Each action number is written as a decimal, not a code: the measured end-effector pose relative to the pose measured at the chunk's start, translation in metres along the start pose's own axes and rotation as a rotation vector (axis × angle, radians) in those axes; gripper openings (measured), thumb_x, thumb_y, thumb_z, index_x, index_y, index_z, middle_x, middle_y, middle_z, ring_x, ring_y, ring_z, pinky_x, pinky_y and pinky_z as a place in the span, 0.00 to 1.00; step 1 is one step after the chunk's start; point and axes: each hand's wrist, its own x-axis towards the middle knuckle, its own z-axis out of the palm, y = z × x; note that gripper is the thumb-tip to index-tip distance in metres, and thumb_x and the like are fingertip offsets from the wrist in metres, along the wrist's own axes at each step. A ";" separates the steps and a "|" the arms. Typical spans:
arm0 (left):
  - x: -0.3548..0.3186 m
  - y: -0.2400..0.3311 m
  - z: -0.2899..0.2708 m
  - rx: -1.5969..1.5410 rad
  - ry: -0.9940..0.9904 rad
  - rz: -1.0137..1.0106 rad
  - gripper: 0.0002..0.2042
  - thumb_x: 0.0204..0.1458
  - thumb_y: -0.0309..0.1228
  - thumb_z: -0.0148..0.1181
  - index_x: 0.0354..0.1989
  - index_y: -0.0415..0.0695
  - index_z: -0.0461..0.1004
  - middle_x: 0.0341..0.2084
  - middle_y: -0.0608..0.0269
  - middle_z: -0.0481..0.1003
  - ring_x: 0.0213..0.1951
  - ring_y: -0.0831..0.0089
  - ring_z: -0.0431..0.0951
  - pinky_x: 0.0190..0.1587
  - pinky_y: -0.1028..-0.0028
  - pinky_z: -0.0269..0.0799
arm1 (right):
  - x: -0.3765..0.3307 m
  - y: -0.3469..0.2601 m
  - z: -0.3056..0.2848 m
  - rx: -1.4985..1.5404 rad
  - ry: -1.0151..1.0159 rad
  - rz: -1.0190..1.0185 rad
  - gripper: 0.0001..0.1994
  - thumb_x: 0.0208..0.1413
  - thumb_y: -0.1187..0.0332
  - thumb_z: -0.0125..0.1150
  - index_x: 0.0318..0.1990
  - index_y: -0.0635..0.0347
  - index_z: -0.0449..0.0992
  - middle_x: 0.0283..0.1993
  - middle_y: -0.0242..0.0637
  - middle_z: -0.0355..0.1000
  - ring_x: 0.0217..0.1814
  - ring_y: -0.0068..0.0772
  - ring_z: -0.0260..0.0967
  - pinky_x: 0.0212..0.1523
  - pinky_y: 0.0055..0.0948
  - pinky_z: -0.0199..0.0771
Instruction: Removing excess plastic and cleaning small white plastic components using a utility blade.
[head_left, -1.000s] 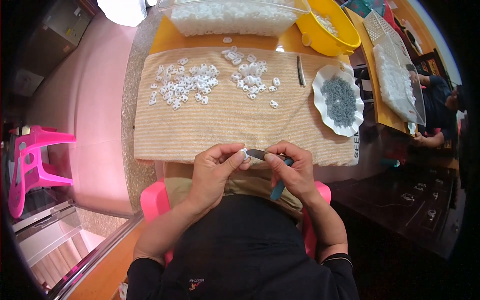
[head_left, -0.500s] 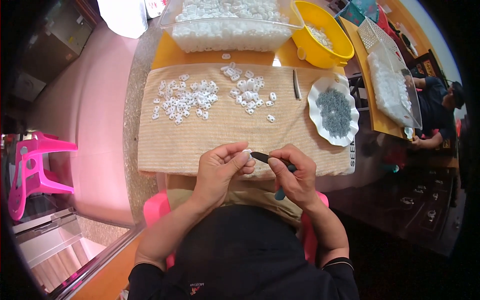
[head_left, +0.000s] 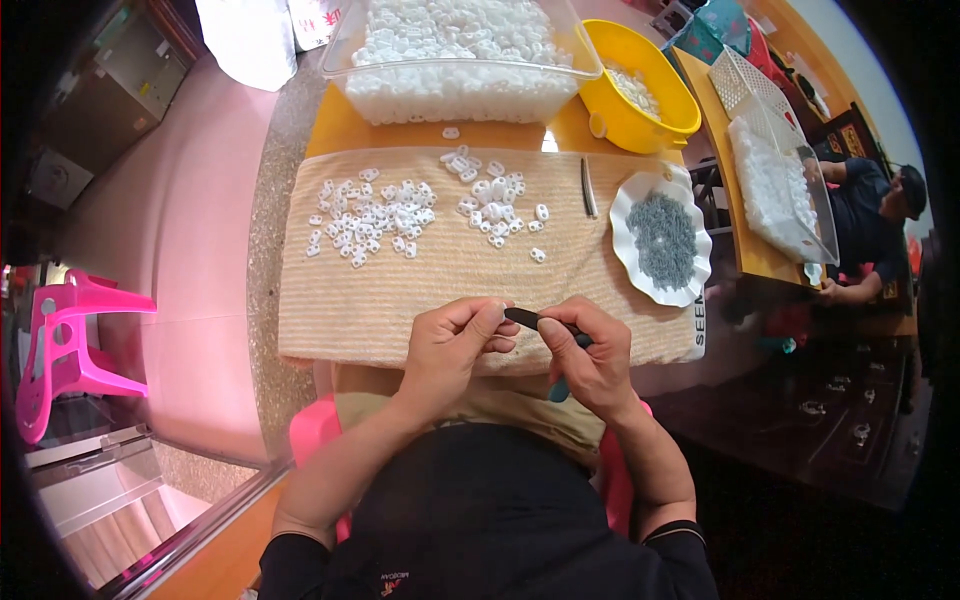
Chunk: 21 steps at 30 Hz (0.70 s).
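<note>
The left hand (head_left: 447, 345) has its fingers closed on one small white piece (head_left: 507, 306), just above the near edge of the towel (head_left: 450, 285). The right hand (head_left: 592, 350) grips a dark-bladed tool (head_left: 523, 318), its tip at this piece, so this one seems unfinished. A left heap (head_left: 370, 222) and a right heap (head_left: 493, 203) of similar pieces lie on the towel (which is done, I cannot tell); the clear bin (head_left: 440, 98) beyond holds very many more. Dark letters (head_left: 699, 318) run along the towel's right edge; a small mark (head_left: 391, 582) is on the dark shirt (head_left: 490, 500).
</note>
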 end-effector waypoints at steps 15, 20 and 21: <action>0.024 -0.010 0.018 -0.155 0.225 0.175 0.12 0.63 0.32 0.57 0.41 0.34 0.79 0.35 0.59 0.80 0.36 0.78 0.78 0.40 0.77 0.77 | 0.012 -0.003 0.023 -0.639 0.187 -0.476 0.09 0.52 0.79 0.66 0.41 0.66 0.75 0.29 0.42 0.69 0.23 0.40 0.69 0.19 0.33 0.67; 0.026 -0.014 0.017 -0.207 0.234 0.156 0.12 0.63 0.32 0.57 0.41 0.34 0.78 0.36 0.59 0.80 0.35 0.77 0.78 0.39 0.76 0.78 | 0.014 0.002 0.021 -0.726 0.148 -0.568 0.12 0.49 0.80 0.65 0.42 0.69 0.75 0.29 0.42 0.69 0.23 0.38 0.70 0.18 0.31 0.67; 0.027 -0.015 0.017 -0.227 0.223 0.150 0.12 0.63 0.32 0.57 0.41 0.34 0.78 0.36 0.59 0.80 0.35 0.77 0.78 0.39 0.76 0.78 | 0.013 0.002 0.019 -0.792 0.106 -0.610 0.12 0.49 0.80 0.65 0.42 0.69 0.75 0.29 0.42 0.69 0.23 0.37 0.70 0.18 0.31 0.68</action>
